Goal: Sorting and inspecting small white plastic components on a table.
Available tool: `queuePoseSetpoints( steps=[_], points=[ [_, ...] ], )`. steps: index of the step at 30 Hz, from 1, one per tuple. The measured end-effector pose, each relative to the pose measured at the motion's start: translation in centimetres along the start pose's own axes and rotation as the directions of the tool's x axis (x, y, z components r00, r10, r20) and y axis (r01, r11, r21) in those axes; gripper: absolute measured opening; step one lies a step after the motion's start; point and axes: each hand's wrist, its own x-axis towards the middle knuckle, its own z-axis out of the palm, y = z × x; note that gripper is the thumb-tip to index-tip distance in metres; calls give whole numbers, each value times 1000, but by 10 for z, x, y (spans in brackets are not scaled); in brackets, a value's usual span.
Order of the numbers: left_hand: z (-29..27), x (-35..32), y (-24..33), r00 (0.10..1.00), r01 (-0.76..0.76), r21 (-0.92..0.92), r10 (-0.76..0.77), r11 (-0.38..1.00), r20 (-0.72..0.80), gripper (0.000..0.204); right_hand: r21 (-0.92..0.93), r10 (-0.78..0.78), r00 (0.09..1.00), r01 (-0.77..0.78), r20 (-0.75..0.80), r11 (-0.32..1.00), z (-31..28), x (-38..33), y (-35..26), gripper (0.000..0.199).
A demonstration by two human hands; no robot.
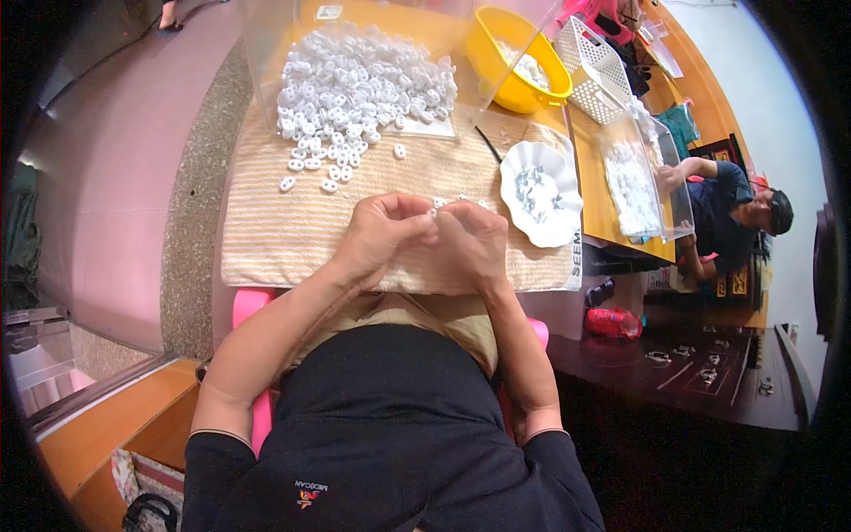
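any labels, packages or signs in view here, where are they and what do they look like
Sticker label: on the clear bin's far wall, top centre; small white rectangle.
Printed cloth edge: right edge of the striped beige mat; dark lettering on a white strip.
Red bottle: lying below the table's right side; label unclear.
Dark signs: far right, by the seated person; gold marks.

Bright, even daylight (fisheye-warped, dark rim)

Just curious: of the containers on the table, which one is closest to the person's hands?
The white scalloped dish, just right of the hands. The yellow bowl and white basket sit farther back.
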Motion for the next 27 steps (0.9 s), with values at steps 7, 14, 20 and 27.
queuePoseSetpoints(
  steps=[7, 14, 20, 27],
  points=[
    [3, -1, 1, 1000, 17, -29, -16, 999, 8, 14, 201, 21, 999, -28, 38, 979, -3, -2, -3, 12],
    [4, -2, 4, 1000, 24, -43, -24, 999, -10, 15, 250, 11, 999, -22, 46, 968, -2, -1, 0, 13],
    [3, -2, 3, 1000, 28, -86, -28, 996, 0, 14, 315, -18, 999, 4, 40, 949, 0, 0, 4, 11],
    [9, -7, 5, 999, 39, -87, -41, 995, -19, 15, 395, 29, 998, -52, 63, 917, 1, -5, -1, 12]
  ],
)
